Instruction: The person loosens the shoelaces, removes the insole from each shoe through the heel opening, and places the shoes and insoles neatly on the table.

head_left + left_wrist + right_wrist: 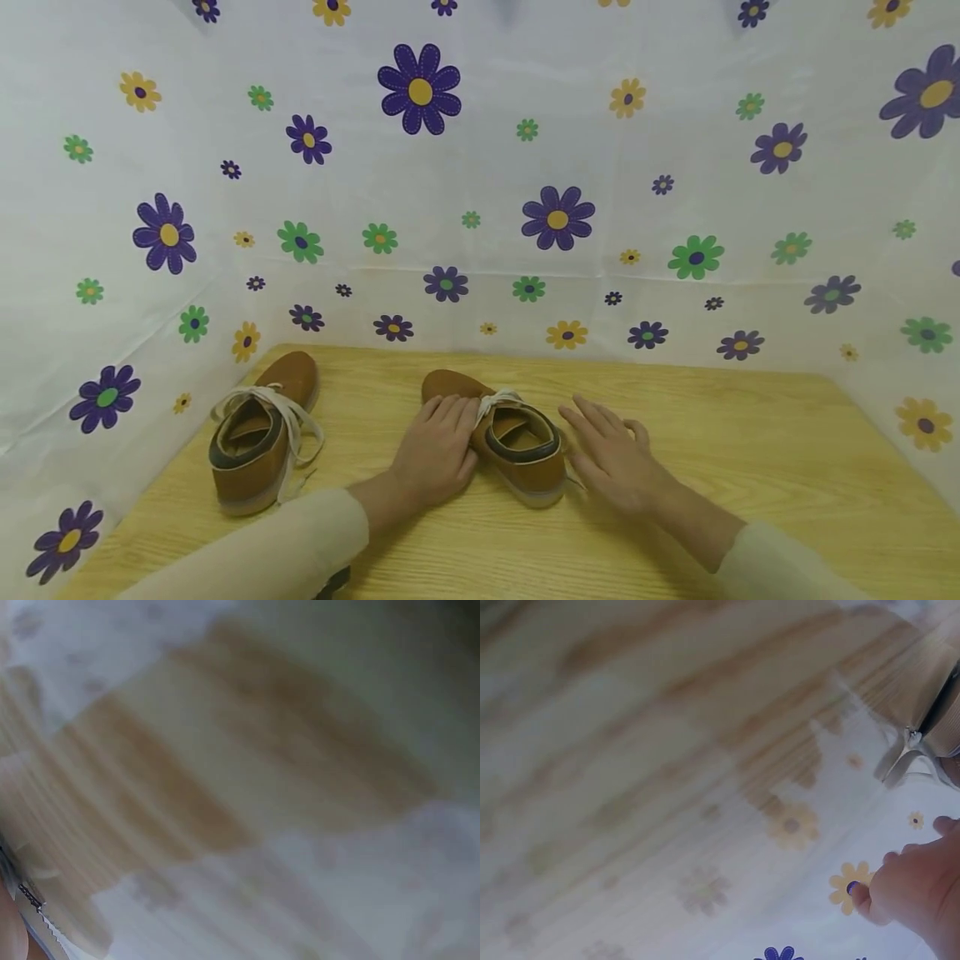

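Observation:
A brown lace-up shoe (pixel 536 479) with pale laces (pixel 498 400) and a dark padded collar lies in the middle of the table, toe pointing to the back left. My left hand (pixel 438 450) holds its left side, fingers over the front part and thumb lower against the side. Fingers extended, my right hand (pixel 618 462) is beside the shoe's right side near the heel. A thin lace end shows between that hand and the heel. The right wrist view catches part of the right hand (pixel 919 889); the left wrist view is mostly blurred.
A matching brown shoe (pixel 251 483) stands at the table's left, its loose laces trailing down the right side. Wood-grain table (pixel 750 467) extends to both sides. White flower-printed sheeting (pixel 480 167) encloses the back and sides.

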### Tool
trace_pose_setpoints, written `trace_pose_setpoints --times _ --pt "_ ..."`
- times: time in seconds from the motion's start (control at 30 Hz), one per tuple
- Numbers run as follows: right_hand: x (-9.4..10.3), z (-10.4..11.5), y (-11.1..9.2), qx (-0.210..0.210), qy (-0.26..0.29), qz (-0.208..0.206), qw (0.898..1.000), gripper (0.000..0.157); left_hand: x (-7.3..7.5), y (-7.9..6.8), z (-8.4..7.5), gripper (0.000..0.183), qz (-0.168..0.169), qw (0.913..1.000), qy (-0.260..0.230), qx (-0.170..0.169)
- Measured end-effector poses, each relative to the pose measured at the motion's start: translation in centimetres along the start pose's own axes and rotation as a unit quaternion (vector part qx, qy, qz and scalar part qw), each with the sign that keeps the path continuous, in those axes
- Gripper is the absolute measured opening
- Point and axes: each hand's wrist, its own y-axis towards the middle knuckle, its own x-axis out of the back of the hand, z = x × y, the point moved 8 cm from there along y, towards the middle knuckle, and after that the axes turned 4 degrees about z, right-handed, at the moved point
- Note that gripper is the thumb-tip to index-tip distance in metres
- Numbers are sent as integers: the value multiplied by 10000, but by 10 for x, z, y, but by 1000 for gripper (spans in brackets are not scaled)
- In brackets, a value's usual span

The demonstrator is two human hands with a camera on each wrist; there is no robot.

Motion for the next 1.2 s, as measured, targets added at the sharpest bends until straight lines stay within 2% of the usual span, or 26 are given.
trace_pose_setpoints --times 0.3,0.53,0.77,0.97,1.2 --pt "-3 3 -3 409 322 284 9982 85 2 4 -8 55 -195 9998 -21 -53" --pt "-3 8 -1 460 508 414 9968 99 3 7 -10 57 -191 9998 26 32" --pt "-5 8 2 285 651 254 9972 94 4 9 -18 57 -242 9994 247 -59" --pt "-5 6 0 306 957 86 9949 95 5 9 -26 56 -225 9983 506 -155" --pt "-5 6 2 364 1304 161 9907 94 6 8 -26 58 -320 9977 567 -201"
